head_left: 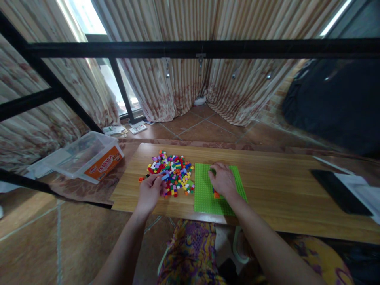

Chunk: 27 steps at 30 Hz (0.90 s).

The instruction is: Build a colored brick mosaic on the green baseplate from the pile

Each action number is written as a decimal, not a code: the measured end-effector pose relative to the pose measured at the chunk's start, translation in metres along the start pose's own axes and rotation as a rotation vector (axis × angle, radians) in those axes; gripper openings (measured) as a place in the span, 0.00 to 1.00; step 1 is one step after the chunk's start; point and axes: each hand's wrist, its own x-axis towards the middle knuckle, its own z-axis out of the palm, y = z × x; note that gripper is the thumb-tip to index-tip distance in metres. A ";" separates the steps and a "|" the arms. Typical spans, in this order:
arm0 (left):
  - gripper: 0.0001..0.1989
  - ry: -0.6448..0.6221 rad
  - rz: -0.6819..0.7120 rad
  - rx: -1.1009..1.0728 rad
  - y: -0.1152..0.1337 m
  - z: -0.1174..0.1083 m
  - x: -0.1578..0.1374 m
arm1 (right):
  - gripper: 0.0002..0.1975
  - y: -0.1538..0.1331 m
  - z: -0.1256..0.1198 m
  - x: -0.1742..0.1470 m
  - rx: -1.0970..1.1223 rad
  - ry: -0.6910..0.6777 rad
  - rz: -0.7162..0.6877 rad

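Note:
A heap of small toy building bricks [175, 170] in many colours lies on the wooden table. At its left edge is my left hand [150, 192], with thumb and forefinger pinched together. Whatever sits between those fingertips is too small to make out; a light blue brick [165, 176] lies close by. To the right of the heap is a green studded baseplate [204, 198]. My right hand [223, 180] rests over its upper middle, fingers curved and a gap between thumb and forefinger. Under the palm's near side an orange brick [217, 195] shows on the plate, partly hidden.
A clear plastic box [89, 154] with an orange label stands left of the table [267, 190]. A black flat object [338, 192] and white papers [362, 194] lie at the table's right end. A dark metal bar [184, 49] crosses in front of striped curtains [178, 87].

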 end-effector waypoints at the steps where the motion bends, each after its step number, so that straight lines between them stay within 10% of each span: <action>1: 0.14 0.003 0.005 0.018 -0.001 0.001 0.001 | 0.14 0.000 0.000 0.000 0.001 0.002 -0.003; 20: 0.25 0.080 0.045 0.279 -0.017 0.012 0.015 | 0.14 0.001 0.001 0.000 0.024 -0.001 0.002; 27: 0.21 0.205 0.178 0.744 -0.012 0.010 0.009 | 0.16 0.003 0.004 0.001 0.056 0.069 -0.029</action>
